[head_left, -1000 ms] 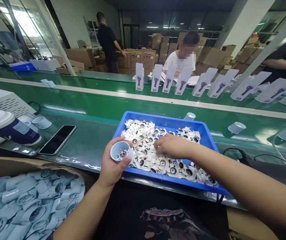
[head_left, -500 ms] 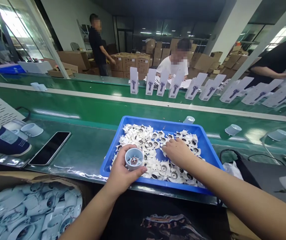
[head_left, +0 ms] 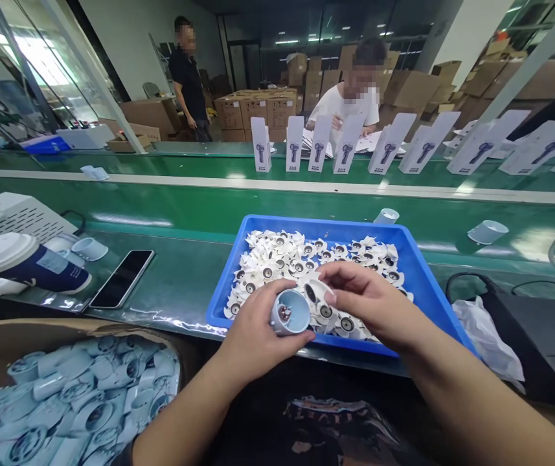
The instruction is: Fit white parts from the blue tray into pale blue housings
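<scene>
The left hand (head_left: 258, 330) is wrapped around a short pale-blue housing (head_left: 290, 312), a stubby cylinder whose axis tilts up and toward the camera, so its open mouth faces the viewer and shows a small motor hub inside. The right hand (head_left: 367, 301) pinches a white impeller (head_left: 317, 289) between thumb and forefinger at about 1 o'clock from the housing, touching or just beside its rim — which of the two I cannot tell. Both hands work over the near edge of a blue tray (head_left: 432, 278), which holds a heap of white impellers (head_left: 306, 255) lying every which way (their dark hubs mostly face up). The tray's near rim lies just beyond the edge of the green bench (head_left: 180, 272); there is open bench at 9 o'clock from the tray, up to a dark phone (head_left: 122, 278) lying flat, and beyond it, farther toward 9 o'clock, a lidded cup (head_left: 24, 262) on its side. At 7 o'clock from the hands, a cardboard box (head_left: 29, 330) is full of more pale-blue housings (head_left: 83, 395). At 12 o'clock runs a green conveyor belt (head_left: 306, 207) with a few loose housings on it — and behind it a row of white product cartons (head_left: 355, 145) stands upright. Past those a seated person (head_left: 350, 97) works, another person (head_left: 187, 77) stands near stacked brown boxes, and a dark cable (head_left: 471, 281) lies at 3 o'clock from the tray.
</scene>
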{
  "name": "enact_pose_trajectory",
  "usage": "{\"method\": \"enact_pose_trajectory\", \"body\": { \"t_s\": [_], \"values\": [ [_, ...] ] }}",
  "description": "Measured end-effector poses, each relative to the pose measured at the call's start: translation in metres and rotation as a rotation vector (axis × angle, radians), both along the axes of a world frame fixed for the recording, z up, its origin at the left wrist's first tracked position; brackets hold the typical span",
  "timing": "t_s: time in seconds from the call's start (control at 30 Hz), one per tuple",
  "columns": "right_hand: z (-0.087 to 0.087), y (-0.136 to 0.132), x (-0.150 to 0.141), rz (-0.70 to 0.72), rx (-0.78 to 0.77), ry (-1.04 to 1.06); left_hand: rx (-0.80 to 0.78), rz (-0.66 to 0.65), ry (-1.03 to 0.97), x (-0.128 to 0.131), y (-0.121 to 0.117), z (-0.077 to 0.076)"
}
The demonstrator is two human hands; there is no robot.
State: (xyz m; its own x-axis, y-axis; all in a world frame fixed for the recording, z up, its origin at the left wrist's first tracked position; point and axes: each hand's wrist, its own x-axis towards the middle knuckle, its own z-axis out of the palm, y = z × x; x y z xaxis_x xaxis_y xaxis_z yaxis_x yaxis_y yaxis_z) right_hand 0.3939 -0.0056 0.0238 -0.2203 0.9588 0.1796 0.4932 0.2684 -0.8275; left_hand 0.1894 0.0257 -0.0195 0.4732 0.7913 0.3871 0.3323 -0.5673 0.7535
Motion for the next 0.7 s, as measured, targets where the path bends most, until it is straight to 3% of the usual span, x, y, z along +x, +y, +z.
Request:
{"method": "enact_pose_trajectory", "body": {
  "t_s": [0.2, 0.5, 0.7],
  "values": [
    [-0.002, -0.023, -0.007, -0.058, 0.388, -0.332, 0.416, -0.048, 0.11, 0.022, -0.005, 0.008],
    [-0.008, -0.033, 0.012, -0.183, 0.42, -0.276, 0.603, -0.023, 0.075, 0.049, -0.009, 0.011],
    [-0.012, -0.04, 0.021, -0.19, 0.374, -0.192, 0.609, -0.049, 0.092, 0.065, -0.015, 0.015]
  ]
}}
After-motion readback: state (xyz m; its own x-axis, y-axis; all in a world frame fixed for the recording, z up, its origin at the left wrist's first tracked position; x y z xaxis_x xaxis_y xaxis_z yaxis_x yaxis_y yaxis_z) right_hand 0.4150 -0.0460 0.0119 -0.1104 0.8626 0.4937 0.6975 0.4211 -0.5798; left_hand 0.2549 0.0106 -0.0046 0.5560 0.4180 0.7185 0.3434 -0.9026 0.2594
